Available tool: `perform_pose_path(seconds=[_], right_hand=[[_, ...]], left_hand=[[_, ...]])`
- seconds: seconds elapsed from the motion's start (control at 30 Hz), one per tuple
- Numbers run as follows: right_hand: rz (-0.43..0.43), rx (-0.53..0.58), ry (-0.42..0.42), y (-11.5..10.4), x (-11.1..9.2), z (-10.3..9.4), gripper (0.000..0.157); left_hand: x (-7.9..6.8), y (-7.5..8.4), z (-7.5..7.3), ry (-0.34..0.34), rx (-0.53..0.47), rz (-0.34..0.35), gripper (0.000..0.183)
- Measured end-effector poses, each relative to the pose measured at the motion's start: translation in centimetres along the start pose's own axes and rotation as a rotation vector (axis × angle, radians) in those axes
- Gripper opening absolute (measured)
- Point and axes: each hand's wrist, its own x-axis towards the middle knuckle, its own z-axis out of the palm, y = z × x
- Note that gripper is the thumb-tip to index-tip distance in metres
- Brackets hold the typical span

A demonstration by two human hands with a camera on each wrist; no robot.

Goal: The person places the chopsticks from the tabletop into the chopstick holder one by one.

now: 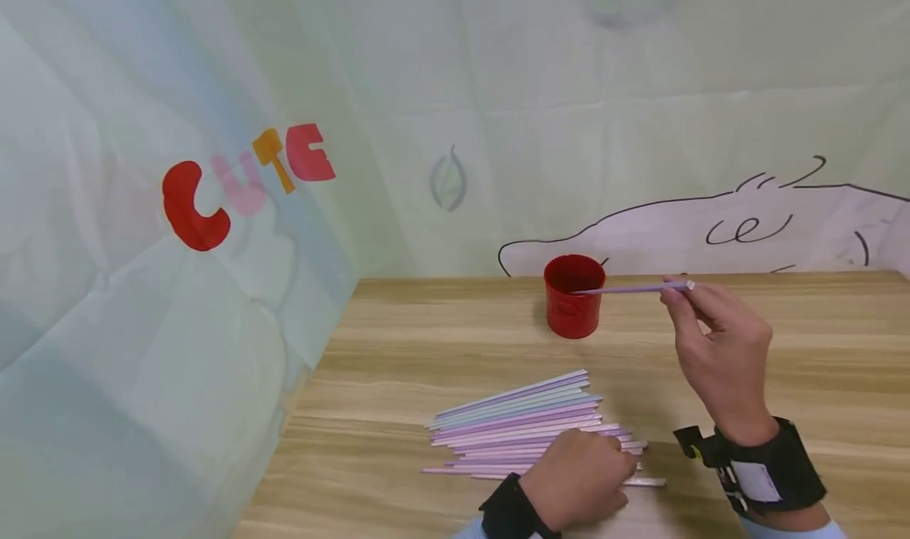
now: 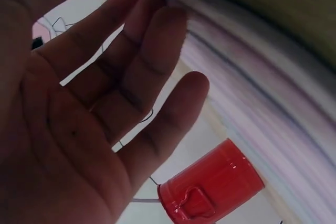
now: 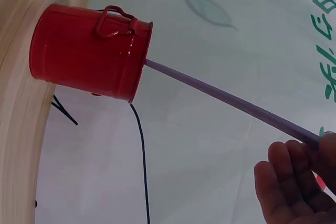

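My right hand point(image 1: 725, 341) pinches a thin purple stick point(image 3: 226, 97) near one end, between thumb and fingers. The stick's far end meets the rim of a red metal bucket point(image 1: 573, 306), which stands upright at the back of the table with a small wire handle on its side. My left hand point(image 1: 579, 476) is low over a spread of pastel sticks point(image 1: 512, 412), its fingertips point(image 2: 165, 30) right at them. In the left wrist view those fingers are loosely bent, with nothing in the palm.
The wood-grain table point(image 1: 370, 349) meets a printed cloth backdrop point(image 1: 426, 88) behind the bucket. Another cloth point(image 1: 142, 326) with coloured letters hangs along the left side. Both wrists wear black straps.
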Motion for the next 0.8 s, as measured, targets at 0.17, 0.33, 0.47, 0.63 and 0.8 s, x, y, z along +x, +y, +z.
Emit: perform_pose_path(seconds=[0.17,0.33,0.47,0.63,0.8], right_hand=[[-0.036,-0.042,-0.039,0.9,0.5,1.4,0.017],[-0.004,-0.053,-0.079,1.5,1.0,2.6,0.018],[0.037,-0.083,-0.151,2.3,1.0,3.5,0.019],[0.057,-0.118,-0.238,2.6,0.6,4.1,0.022],[0.074,-0.128,-0.288,2.9,0.4,3.6,0.024]], left_hand=[[0.2,0.0,0.5,0.001,0.007,0.001,0.007],[0.3,0.0,0.9,0.010,-0.037,0.030,0.008],[0.4,-0.1,0.9,-0.009,-0.092,0.033,0.007],[0.3,-0.4,0.4,0.018,-0.094,0.028,0.007],[-0.2,-0.4,-0.7,0.095,-0.101,0.043,0.008]])
